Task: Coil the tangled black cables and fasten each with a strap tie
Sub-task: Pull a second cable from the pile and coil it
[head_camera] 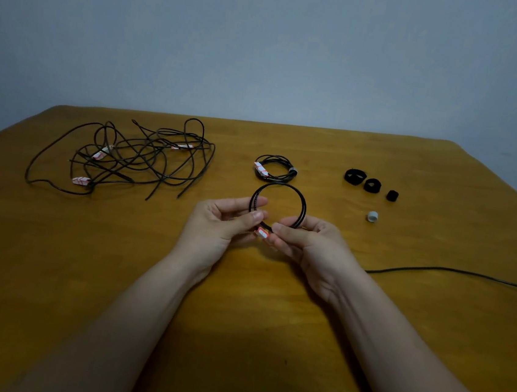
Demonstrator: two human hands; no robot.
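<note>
1. Starting far left with the tangled cables [121, 156]: sprawling in loose, crossing black loops on the wooden table [267, 340], well apart from both hands, with three white-and-red labels [80, 181] dotted among the strands
2. Moving in to the left hand [222, 224]: hovering over the middle of the table, palm turned inward, pinching the left side of the held coil [280, 184] between thumb and forefinger
3. And there, the held coil itself: a few turns of black cable, standing up as a neat ring between the two hands, clear of the tabletop, with a coil label [261, 233] in white and red at the bottom, right where the thumbs meet
4. Just beyond that ring, the finished coil [274, 168]: lying flat on the table, a label of its own on the left side, a grey strap [292, 171] wrapped round the right side
5. Over to the right hand [306, 245]: fingers curled round the lower right of the held coil, thumb tip pressing in beside the coil label
6. Past the right wrist, a trailing cable [447, 269]: running along the table and off the right edge; joined to the held coil or not, cannot tell, near end hidden behind the wrist
7. Finishing far right with the black strap ties [372, 185]: three rolled up in a slanting row, largest to smallest, and a grey strap tie [372, 216] nearer, just beside the smallest
</note>
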